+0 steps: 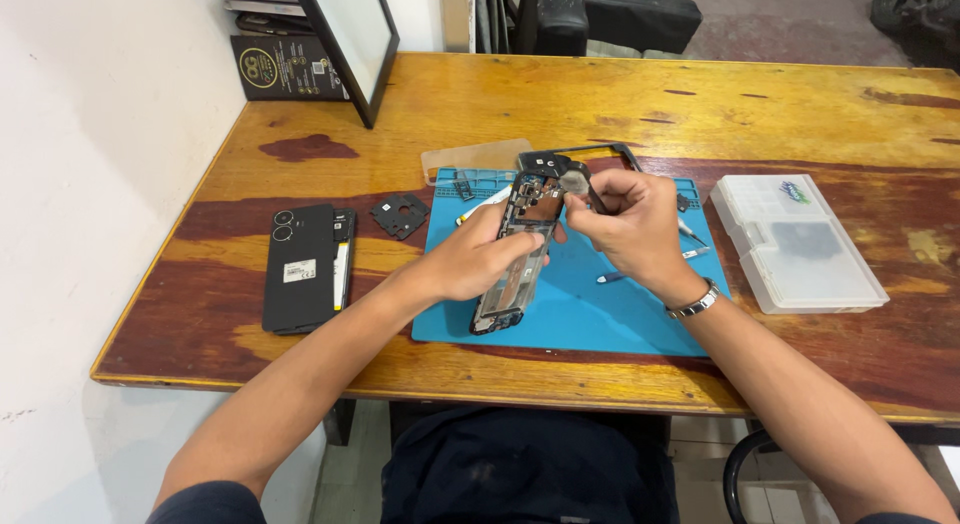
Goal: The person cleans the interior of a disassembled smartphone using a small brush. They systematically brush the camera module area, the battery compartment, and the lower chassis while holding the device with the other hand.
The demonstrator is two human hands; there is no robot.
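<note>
Left hand [478, 259] gripping opened phone [515, 259], long axis near-to-far, right hand [625, 229] at top

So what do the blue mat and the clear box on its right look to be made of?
Blue mat: likely silicone or rubber, matte, with moulded compartments along its top edge. Clear box: seemingly hard plastic, translucent and glossy, contents showing dimly through the lid.

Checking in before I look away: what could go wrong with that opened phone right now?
The left hand holds the opened phone frame tilted, only its lower end on the blue mat; it may slip. The right hand works at its exposed top, where parts might bend. Small tools lie under the wrist and could be knocked.
</note>
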